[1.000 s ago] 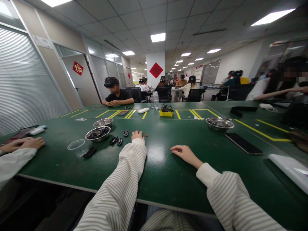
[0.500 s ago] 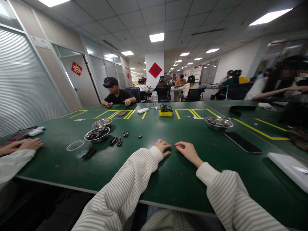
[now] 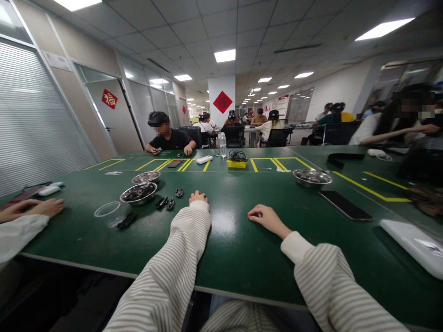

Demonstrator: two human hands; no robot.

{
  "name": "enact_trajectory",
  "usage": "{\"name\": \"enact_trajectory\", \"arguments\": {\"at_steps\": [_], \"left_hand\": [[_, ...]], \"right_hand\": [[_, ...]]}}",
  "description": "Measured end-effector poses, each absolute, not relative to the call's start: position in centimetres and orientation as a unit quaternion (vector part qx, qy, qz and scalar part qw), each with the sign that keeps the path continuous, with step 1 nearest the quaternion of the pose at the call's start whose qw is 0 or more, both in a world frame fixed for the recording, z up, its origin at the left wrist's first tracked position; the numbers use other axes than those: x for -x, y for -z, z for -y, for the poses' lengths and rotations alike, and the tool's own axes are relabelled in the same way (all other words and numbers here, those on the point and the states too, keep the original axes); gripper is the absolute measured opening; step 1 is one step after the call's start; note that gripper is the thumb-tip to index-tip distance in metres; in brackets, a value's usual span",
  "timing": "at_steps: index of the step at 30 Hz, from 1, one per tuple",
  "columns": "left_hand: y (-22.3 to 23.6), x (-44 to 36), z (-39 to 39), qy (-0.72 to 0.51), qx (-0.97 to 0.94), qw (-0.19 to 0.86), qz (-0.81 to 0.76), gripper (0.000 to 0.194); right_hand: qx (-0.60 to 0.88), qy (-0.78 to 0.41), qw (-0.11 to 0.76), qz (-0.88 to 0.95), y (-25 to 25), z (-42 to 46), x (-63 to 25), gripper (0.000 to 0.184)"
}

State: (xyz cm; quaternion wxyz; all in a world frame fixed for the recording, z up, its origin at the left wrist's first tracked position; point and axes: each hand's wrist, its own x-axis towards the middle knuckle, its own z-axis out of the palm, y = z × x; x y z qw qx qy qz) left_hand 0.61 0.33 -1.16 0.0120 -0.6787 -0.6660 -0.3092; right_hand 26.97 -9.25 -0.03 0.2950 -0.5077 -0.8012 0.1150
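Orange shows at the tips of our right hand (image 3: 268, 219): a tiny orange piece (image 3: 248, 215) pinched or pressed against the green desk (image 3: 235, 249), too small for us to make out a long axis or which way it points. That hand lies curled, fingers toward the left. Our left hand (image 3: 197, 197) reaches farther out, knuckles up and closed loosely; whether it covers anything we cannot tell. Just left of it lie small black clips (image 3: 166, 203), then a steel bowl (image 3: 138, 193) of dark parts, with a second bowl (image 3: 146, 176) beyond. The clips are nearer our left hand. Another person's hands (image 3: 32, 208) rest at the far left.
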Motion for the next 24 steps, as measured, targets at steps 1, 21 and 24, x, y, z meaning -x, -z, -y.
{"name": "enact_trajectory", "arguments": {"at_steps": [1, 21, 24], "left_hand": [[1.3, -0.3, -0.6, 0.305, 0.685, 0.000, 0.662, 0.015], [1.6, -9.2, 5.9, 0.409, 0.834, -0.218, 0.298, 0.029], [1.5, -9.1, 5.7, 0.428, 0.830, -0.202, 0.295, 0.029]], "right_hand": [[0.508, -0.115, 0.299, 0.800, 0.1, 9.2, -26.9, 0.021], [0.470, -0.279, 0.451, 0.705, -0.3, 10.0, -25.4, 0.022], [0.474, -0.256, 0.452, 0.710, -0.4, 10.1, -25.5, 0.021]]}}
